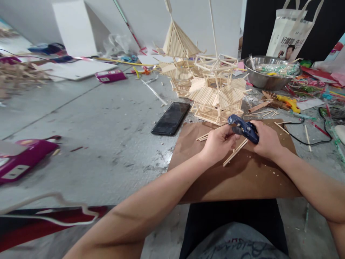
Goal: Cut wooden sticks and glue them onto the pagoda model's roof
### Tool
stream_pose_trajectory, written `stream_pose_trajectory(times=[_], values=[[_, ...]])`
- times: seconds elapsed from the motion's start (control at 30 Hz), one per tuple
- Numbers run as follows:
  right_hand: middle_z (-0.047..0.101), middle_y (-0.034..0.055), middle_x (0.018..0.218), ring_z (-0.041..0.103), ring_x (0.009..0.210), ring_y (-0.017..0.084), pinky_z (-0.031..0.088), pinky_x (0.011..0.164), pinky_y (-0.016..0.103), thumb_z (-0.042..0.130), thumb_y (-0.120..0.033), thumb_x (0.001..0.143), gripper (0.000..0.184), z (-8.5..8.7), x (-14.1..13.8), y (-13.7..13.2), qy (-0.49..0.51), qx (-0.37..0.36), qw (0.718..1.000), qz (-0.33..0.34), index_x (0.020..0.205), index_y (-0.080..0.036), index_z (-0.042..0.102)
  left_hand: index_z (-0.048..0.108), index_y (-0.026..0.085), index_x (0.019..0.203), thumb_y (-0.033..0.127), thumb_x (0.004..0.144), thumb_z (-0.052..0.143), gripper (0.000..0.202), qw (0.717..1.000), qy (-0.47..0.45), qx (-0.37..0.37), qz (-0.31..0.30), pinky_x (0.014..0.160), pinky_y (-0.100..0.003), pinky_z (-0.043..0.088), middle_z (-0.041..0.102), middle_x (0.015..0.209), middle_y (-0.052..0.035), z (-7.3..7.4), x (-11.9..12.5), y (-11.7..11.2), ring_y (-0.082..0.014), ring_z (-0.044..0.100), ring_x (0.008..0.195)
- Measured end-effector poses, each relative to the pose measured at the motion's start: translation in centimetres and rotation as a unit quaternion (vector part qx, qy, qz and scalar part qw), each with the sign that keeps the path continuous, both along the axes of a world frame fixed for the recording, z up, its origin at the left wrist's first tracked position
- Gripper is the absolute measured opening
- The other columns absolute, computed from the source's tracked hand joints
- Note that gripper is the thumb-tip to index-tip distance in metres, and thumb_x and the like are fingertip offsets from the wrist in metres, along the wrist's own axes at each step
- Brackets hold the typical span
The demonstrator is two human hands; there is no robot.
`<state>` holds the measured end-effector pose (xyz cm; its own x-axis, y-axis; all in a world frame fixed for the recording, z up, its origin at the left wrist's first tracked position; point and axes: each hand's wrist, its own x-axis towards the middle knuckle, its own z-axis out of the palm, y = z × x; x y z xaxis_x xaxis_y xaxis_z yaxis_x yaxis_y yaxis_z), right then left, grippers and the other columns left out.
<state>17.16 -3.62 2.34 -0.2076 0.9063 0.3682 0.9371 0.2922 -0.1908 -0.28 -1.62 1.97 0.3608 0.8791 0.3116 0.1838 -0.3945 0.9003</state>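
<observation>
My right hand (pixel 265 140) is closed around a dark blue hand cutter (pixel 246 130), its metal jaws pointing left. Right by those jaws, my left hand (pixel 219 142) is closed in a pinch; what lies between its fingers is too small and hidden to make out. Thin wooden sticks (pixel 234 154) lie below both hands on a brown paper sheet (pixel 207 185). More short sticks (pixel 202 137) rest left of my left hand. Just beyond stands a many-sided stick pavilion model (pixel 218 97) with an open roof frame.
A second model with a pointed roof (pixel 180 39) stands behind. Left of the paper lies a black phone (pixel 171 118). On the right are a metal bowl (pixel 260 82), a yellow glue gun (pixel 289 103) and a black cable (pixel 304 144). A purple power strip (pixel 32 156) sits at left.
</observation>
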Motion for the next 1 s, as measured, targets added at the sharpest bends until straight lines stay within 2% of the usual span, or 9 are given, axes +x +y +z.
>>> stream_pose_trajectory(times=[0.23, 0.33, 0.4, 0.47, 0.53, 0.6, 0.67, 0.73, 1.0], values=[[0.061, 0.0115, 0.092, 0.058, 0.078, 0.025, 0.041, 0.066, 0.035, 0.050, -0.030, 0.066, 0.045, -0.2, -0.3, 0.2, 0.007, 0.003, 1.000, 0.005, 0.107, -0.014, 0.046, 0.052, 0.014, 0.069, 0.021, 0.073, 0.050, 0.008, 1.000, 0.006, 0.028, 0.003, 0.045, -0.018, 0.043, 0.054, 0.051, 0.0025, -0.5, -0.1, 0.3, -0.0077, 0.054, 0.044], [0.061, 0.0118, 0.093, 0.057, 0.081, 0.027, 0.042, 0.068, 0.039, 0.052, -0.029, 0.064, 0.047, 0.8, 0.3, 0.1, 0.039, -0.012, 0.999, 0.008, 0.108, -0.015, 0.047, 0.050, 0.015, 0.068, 0.021, 0.073, 0.051, 0.009, 1.000, 0.000, 0.021, 0.008, 0.045, -0.018, 0.043, 0.053, 0.049, 0.0030, -0.2, 0.0, 0.1, -0.0076, 0.054, 0.044], [0.060, 0.0110, 0.097, 0.056, 0.084, 0.027, 0.042, 0.072, 0.042, 0.053, -0.029, 0.064, 0.043, 2.0, 1.3, 0.0, 0.122, -0.049, 0.991, 0.026, 0.105, -0.019, 0.050, 0.050, 0.015, 0.069, 0.024, 0.073, 0.053, 0.010, 1.000, -0.006, 0.012, 0.011, 0.045, -0.017, 0.043, 0.053, 0.048, 0.0033, 0.1, 0.0, 0.0, -0.0075, 0.054, 0.043], [0.061, 0.0071, 0.091, 0.056, 0.080, 0.024, 0.043, 0.071, 0.041, 0.053, -0.032, 0.066, 0.032, 3.2, 2.8, -0.1, 0.288, -0.134, 0.945, 0.075, 0.096, -0.022, 0.054, 0.050, 0.015, 0.069, 0.026, 0.074, 0.053, 0.012, 1.000, -0.011, 0.008, 0.014, 0.044, -0.017, 0.042, 0.053, 0.047, 0.0037, 0.3, 0.0, 0.0, -0.0071, 0.053, 0.042], [0.060, 0.0051, 0.086, 0.057, 0.073, 0.020, 0.045, 0.068, 0.041, 0.044, -0.036, 0.069, 0.031, 3.9, 4.2, 0.2, 0.479, -0.213, 0.843, 0.119, 0.096, -0.022, 0.053, 0.050, 0.015, 0.069, 0.026, 0.075, 0.052, 0.012, 1.000, -0.012, 0.011, 0.015, 0.044, -0.017, 0.042, 0.053, 0.047, 0.0040, 0.4, 0.0, -0.1, -0.0064, 0.052, 0.042], [0.059, 0.0048, 0.081, 0.056, 0.069, 0.018, 0.047, 0.066, 0.041, 0.036, -0.038, 0.070, 0.035, 3.9, 5.1, 0.9, 0.595, -0.266, 0.748, 0.124, 0.094, -0.020, 0.052, 0.050, 0.015, 0.069, 0.025, 0.075, 0.052, 0.012, 1.000, -0.010, 0.015, 0.017, 0.044, -0.016, 0.041, 0.053, 0.047, 0.0042, 0.3, 0.0, 0.0, -0.0057, 0.052, 0.041], [0.059, 0.0053, 0.077, 0.056, 0.068, 0.018, 0.048, 0.064, 0.040, 0.032, -0.039, 0.069, 0.036, 3.4, 5.5, 1.7, 0.647, -0.303, 0.692, 0.106, 0.091, -0.018, 0.053, 0.050, 0.015, 0.070, 0.024, 0.075, 0.052, 0.011, 1.000, -0.011, 0.017, 0.017, 0.044, -0.016, 0.041, 0.053, 0.047, 0.0044, 0.2, -0.1, 0.1, -0.0053, 0.051, 0.041], [0.059, 0.0064, 0.076, 0.056, 0.069, 0.019, 0.048, 0.063, 0.040, 0.030, -0.040, 0.070, 0.039, 2.8, 5.6, 2.4, 0.661, -0.327, 0.670, 0.087, 0.091, -0.017, 0.053, 0.051, 0.015, 0.071, 0.024, 0.076, 0.051, 0.010, 1.000, -0.015, 0.021, 0.014, 0.044, -0.016, 0.041, 0.053, 0.047, 0.0046, 0.1, -0.1, 0.2, -0.0051, 0.051, 0.041], [0.063, 0.0097, 0.081, 0.061, 0.077, 0.021, 0.048, 0.067, 0.042, 0.026, -0.034, 0.072, 0.041, 2.1, 6.2, 3.2, 0.680, -0.359, 0.638, 0.048, 0.093, -0.014, 0.054, 0.051, 0.015, 0.073, 0.025, 0.077, 0.051, 0.011, 0.999, -0.030, 0.016, 0.001, 0.044, -0.016, 0.043, 0.052, 0.046, 0.0045, -0.1, -0.3, 0.3, -0.0053, 0.052, 0.041]])
